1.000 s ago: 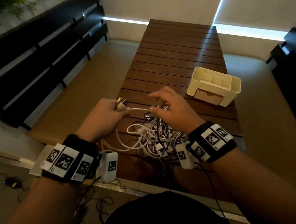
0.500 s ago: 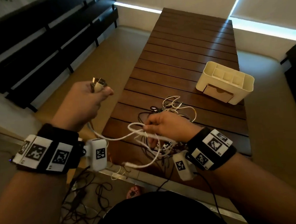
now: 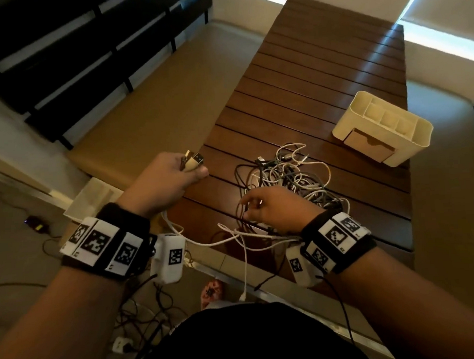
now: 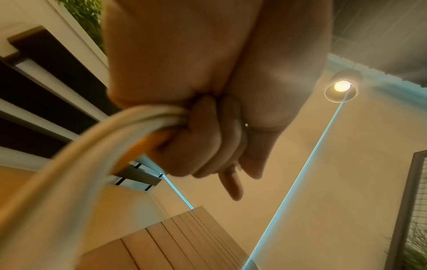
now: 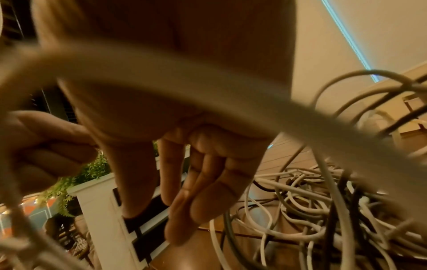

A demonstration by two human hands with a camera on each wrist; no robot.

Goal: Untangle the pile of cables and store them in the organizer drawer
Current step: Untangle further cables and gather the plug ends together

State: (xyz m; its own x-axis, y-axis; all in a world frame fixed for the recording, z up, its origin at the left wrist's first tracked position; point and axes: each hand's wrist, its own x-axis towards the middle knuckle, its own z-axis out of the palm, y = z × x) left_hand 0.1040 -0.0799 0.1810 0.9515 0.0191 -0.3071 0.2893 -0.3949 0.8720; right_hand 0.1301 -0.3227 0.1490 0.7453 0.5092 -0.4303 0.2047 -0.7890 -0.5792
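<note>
A tangled pile of white and dark cables (image 3: 294, 178) lies on the near part of the brown slatted table (image 3: 320, 63). My left hand (image 3: 185, 172) is raised at the table's left edge and grips the plug ends (image 3: 193, 161) of a white cable (image 3: 206, 242); the left wrist view shows the fingers (image 4: 208, 142) curled round the white strands (image 4: 92, 155). That cable runs under my right wrist. My right hand (image 3: 248, 209) hovers over the pile's near left side, its fingers (image 5: 196, 201) straight and holding nothing. The cream organizer (image 3: 410, 130) stands at the right, its drawer (image 3: 368, 145) closed.
One white cable end (image 3: 244, 276) hangs over the table's near edge. A tan bench (image 3: 156, 106) runs along the left under dark slats. Loose dark wires (image 3: 144, 310) and a small device (image 3: 36, 222) lie on the floor. A pale tray (image 3: 92, 196) sits by the table's near left corner.
My right hand has let go of the white strands it was gripping and opened over the pile. My left hand, still holding the plug ends, has come back toward the table's left edge.
</note>
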